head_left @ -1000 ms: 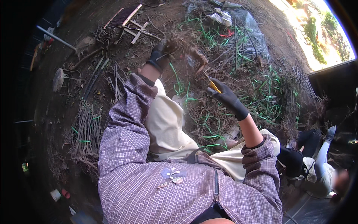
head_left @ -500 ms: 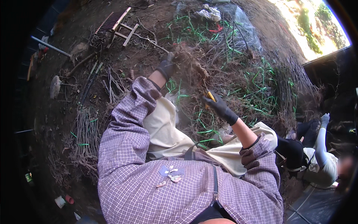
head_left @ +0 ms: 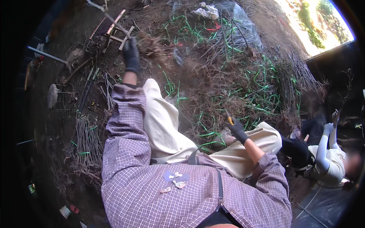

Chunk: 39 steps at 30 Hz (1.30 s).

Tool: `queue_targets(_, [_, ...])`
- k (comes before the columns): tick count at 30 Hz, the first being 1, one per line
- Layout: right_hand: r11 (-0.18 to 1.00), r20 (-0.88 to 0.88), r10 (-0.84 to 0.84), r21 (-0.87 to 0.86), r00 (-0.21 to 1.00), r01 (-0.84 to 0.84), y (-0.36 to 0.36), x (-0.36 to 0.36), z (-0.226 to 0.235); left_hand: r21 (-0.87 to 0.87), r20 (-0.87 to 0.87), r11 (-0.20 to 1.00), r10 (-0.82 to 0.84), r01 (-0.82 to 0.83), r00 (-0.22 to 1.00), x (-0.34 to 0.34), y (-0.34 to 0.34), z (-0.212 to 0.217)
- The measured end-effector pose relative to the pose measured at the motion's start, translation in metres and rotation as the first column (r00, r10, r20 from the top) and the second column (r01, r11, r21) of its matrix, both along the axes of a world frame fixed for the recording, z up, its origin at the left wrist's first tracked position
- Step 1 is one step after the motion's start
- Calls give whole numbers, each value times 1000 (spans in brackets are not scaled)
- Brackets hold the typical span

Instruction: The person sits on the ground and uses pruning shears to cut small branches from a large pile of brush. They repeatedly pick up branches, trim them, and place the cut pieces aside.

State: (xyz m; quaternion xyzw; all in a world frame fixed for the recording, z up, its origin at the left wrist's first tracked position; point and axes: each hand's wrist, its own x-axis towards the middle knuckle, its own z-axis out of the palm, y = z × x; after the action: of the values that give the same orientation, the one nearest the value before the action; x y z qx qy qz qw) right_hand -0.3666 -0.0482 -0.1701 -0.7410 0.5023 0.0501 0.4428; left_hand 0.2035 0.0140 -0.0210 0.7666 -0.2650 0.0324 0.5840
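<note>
My left hand (head_left: 131,57), in a dark glove, is stretched forward and closed around a bare-rooted sapling. Its pale stem (head_left: 115,22) points to the far left, and its brown bushy roots (head_left: 153,48) fan out to the right of my fingers. Closer to my body, my right hand (head_left: 238,131), also gloved, grips yellow-handled pruning shears (head_left: 230,120) by my right knee. Their metal tip points away from me, toward a heap of cut roots (head_left: 213,85) mixed with green strips (head_left: 262,89). The fingers are partly hidden on both hands.
A small wooden-framed stool (head_left: 114,28) lies beyond my left hand. Bundled sticks (head_left: 86,138) lie at left, with more upright stems (head_left: 294,81) at right. Clear plastic sheeting (head_left: 245,24) covers ground at the back. Another person (head_left: 327,159) sits at the right.
My left hand has swung left and forward with the sapling, away from the shears. My right hand has drawn back toward my right knee, still holding the shears. The other person's hands have moved.
</note>
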Motion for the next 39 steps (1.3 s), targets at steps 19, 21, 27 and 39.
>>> queue_targets(19, [979, 100, -196, 79, 975, 188, 0, 32, -7, 965, -246, -44, 209, 260, 947, 93, 252, -298])
queue_targets(21, [989, 119, -147, -11, 982, 149, -27, 40, 3, 908, -318, -200, 243, 369, 916, 125, 244, -271])
queue_targets(27, [933, 349, -357, 91, 866, 348, -129, 50, 73, 879, -267, -464, -292, 109, 918, 108, 39, -184])
queue_targets(39, [578, 416, -816, 559, 402, 594, -189, 14, 122, 654, -194, 524, -581, 545, 791, -280, -411, -319])
